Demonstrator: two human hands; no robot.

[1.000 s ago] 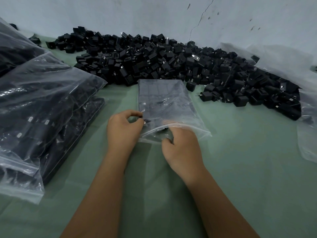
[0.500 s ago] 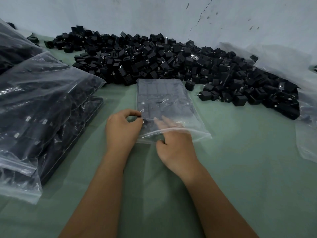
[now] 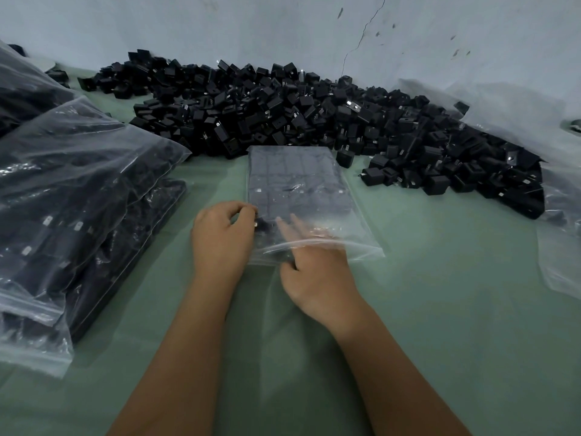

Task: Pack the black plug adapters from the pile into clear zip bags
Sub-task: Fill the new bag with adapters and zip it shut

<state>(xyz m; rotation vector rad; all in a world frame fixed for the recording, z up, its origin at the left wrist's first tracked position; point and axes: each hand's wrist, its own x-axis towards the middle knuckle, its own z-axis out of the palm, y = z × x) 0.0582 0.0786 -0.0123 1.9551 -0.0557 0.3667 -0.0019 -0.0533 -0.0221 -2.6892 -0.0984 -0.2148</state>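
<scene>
A clear zip bag (image 3: 298,187) lies flat on the green table (image 3: 440,309), filled with rows of black plug adapters, its open mouth toward me. My left hand (image 3: 221,243) pinches the bag's near left corner between thumb and curled fingers. My right hand (image 3: 314,272) reaches into the mouth with straight fingers lying under the top plastic layer. The big loose pile of black plug adapters (image 3: 314,121) spreads behind the bag along the wall.
Filled zip bags (image 3: 72,199) are stacked at the left, reaching the near left edge. Empty clear bags (image 3: 559,215) lie at the right by the pile's end. A pale wall (image 3: 283,26) closes the back.
My right hand went from curled at the bag's mouth to straight fingers slid inside, under the top layer. My left hand kept its pinch on the corner.
</scene>
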